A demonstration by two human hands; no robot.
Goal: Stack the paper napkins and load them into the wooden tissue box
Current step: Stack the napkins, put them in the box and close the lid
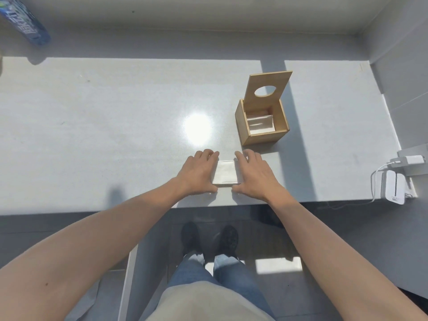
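Note:
A small stack of white paper napkins [225, 173] lies on the grey table [115, 126] near its front edge. My left hand [196, 172] presses against the stack's left side and my right hand [254, 174] against its right side, fingers curled around the edges. The wooden tissue box [262, 126] stands behind and to the right of the stack. Its lid [267, 88], with an oval hole, is swung up and open. White napkins [260, 125] lie inside the box.
A white charger and cable [410, 159] and a white device [394, 189] sit at the table's right edge. A blue packet [25, 22] lies at the far left. The table's front edge runs just below my hands; my legs and shoes show beneath.

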